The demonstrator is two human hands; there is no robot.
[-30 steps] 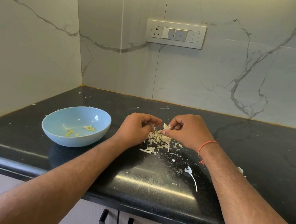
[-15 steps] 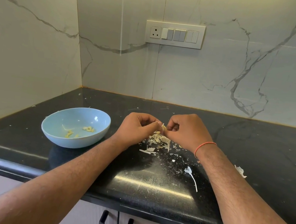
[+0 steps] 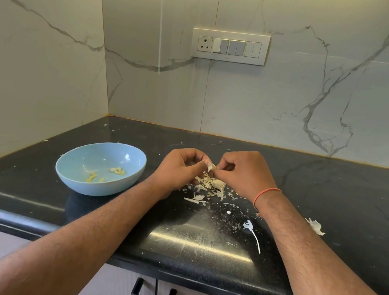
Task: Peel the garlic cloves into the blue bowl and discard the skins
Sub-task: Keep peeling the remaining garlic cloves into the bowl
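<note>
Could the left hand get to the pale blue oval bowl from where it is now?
Probably yes: the left hand is just right of the pale blue oval bowl, with bare black counter between; it pinches a garlic clove.

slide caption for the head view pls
Both hands, left and right, pinch a garlic clove beside the blue bowl.

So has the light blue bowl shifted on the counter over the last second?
No. The light blue bowl keeps its spot near the black counter's front edge, left of both hands; the slight offset is head-camera drift.
</note>
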